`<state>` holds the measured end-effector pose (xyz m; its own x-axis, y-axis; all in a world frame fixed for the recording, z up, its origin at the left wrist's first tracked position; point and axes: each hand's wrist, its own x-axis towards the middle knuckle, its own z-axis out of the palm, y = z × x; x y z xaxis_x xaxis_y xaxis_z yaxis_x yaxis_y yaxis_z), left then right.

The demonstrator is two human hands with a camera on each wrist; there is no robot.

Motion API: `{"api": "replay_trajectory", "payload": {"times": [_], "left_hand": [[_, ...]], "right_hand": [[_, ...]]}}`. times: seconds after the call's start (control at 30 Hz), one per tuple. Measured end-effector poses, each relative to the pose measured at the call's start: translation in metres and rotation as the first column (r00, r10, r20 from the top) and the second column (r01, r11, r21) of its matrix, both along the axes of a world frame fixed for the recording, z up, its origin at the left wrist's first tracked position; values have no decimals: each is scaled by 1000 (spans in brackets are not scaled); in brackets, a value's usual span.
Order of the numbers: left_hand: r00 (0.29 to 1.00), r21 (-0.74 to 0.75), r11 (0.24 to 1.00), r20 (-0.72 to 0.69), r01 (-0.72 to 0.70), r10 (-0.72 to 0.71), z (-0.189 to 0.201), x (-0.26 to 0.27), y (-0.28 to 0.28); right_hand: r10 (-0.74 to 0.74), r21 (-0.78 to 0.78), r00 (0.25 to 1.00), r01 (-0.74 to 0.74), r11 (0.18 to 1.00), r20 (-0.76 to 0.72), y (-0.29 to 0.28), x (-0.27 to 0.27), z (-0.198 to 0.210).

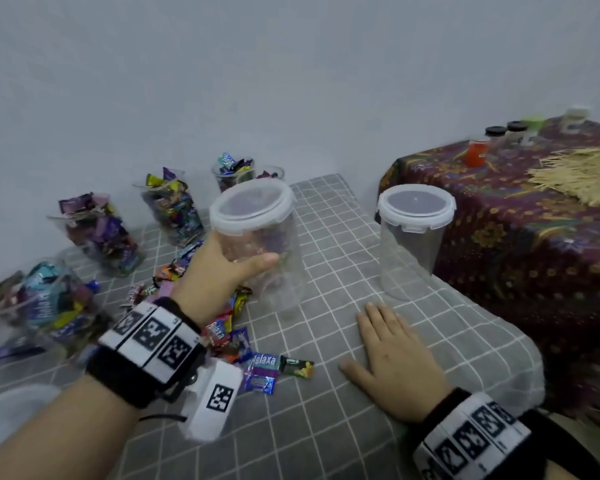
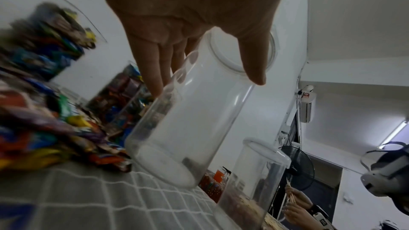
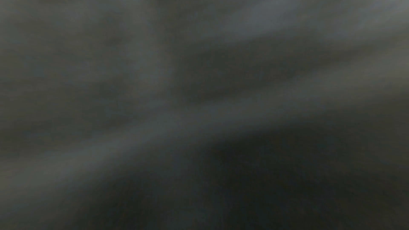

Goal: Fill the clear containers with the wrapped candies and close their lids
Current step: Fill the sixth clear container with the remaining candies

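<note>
My left hand (image 1: 222,265) grips an empty clear container (image 1: 269,251) with a white lid (image 1: 252,206) on it, thumb in front and fingers behind; in the left wrist view the container (image 2: 188,120) tilts with its base low over the cloth. A second lidded empty container (image 1: 411,244) stands to the right. My right hand (image 1: 392,362) lies flat and open on the grey checked cloth (image 1: 326,427). Loose wrapped candies (image 1: 236,337) lie beside and under my left wrist. The right wrist view is dark.
Several open containers full of candies (image 1: 101,233) line the white wall on the left. A lower table with a patterned cloth (image 1: 520,244) stands at the right, with small jars and straw on it. Another person's hands (image 2: 298,204) show at the far right.
</note>
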<state>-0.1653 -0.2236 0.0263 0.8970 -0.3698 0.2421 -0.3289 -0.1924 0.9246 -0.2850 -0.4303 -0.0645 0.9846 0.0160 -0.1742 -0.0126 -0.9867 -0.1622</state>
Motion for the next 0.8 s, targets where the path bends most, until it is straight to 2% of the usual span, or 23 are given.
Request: {"api": "replay_trajectory", "payload": {"times": [0.13,0.3,0.47,0.63,0.8], "left_hand": [[1000,-16,1000,-2,-8,8,-1,-28,48],[995,32,994,2,-105,105,-7,-54,108],[985,105,979,16,-173,172,-16,-77,144],[975,137,968,-33,-212,219,-35,-83,156],[973,74,973,-62,-217,222,-45,-74,144]], "right_hand": [[24,-28,1000,-24,999,2,14,6,-7],[26,-17,1000,-26,1000,-5,28,9,-9],[27,-49,1000,-27,998,-11,37,10,-7],[12,-76,999,-15,997,-40,47,9,-3],[23,-93,998,-29,995,-64,54,7,0]]}}
